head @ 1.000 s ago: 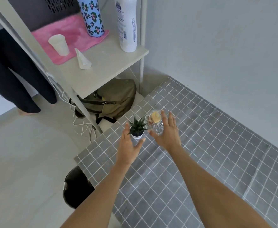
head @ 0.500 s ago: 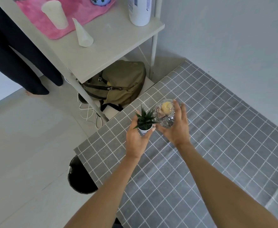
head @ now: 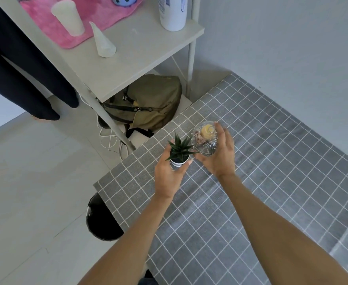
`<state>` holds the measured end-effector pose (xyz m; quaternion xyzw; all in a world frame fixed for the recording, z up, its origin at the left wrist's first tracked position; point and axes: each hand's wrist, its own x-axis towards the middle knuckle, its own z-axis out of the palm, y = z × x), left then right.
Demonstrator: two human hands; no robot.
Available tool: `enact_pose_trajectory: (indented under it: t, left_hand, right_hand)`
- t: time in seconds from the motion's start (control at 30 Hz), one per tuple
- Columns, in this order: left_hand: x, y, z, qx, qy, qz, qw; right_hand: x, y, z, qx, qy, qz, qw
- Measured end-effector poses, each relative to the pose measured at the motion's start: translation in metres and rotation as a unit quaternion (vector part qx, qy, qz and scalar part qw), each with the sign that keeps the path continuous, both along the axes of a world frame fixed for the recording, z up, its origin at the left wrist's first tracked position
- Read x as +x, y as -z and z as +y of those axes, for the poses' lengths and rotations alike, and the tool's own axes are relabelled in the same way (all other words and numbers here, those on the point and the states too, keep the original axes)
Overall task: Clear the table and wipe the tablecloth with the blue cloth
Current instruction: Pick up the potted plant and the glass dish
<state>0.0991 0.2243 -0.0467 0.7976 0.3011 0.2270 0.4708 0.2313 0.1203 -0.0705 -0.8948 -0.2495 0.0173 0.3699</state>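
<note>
Above the tablecloth (head: 271, 161), both hands now hold items.

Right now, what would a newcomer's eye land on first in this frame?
Two bare hands over the corner of the grey checked tablecloth: the left hand grips a small potted succulent, the right hand holds a clear glass jar with something yellow inside. Behind them, a pink towel lies on the white shelf.
</note>
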Motion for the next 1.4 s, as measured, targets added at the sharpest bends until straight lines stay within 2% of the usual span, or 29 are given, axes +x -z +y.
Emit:
enact_pose_trajectory:
  t: [0.4, 0.63, 1.0, 1.2, 1.4]
  left_hand:
    - [0.007, -0.019, -0.015, 0.047, 0.076, 0.013, 0.996]
    - [0.02, -0.038, -0.059, 0.047, 0.141, 0.002, 0.989]
    - [0.045, -0.044, -0.161, 0.049, 0.294, -0.008, 0.955]
    - [0.053, -0.037, -0.209, 0.061, 0.338, -0.007, 0.939]
    - [0.069, -0.017, -0.252, 0.053, 0.365, 0.0, 0.93]
  right_hand:
    - [-0.024, -0.004, -0.047, 0.023, 0.063, -0.045, 0.997]
    - [-0.051, -0.014, -0.12, 0.025, 0.162, -0.043, 0.985]
    - [-0.094, -0.034, -0.243, -0.001, 0.342, -0.052, 0.938]
    - [-0.107, -0.033, -0.288, -0.002, 0.415, -0.069, 0.907]
    - [-0.093, -0.018, -0.322, 0.004, 0.453, -0.044, 0.89]
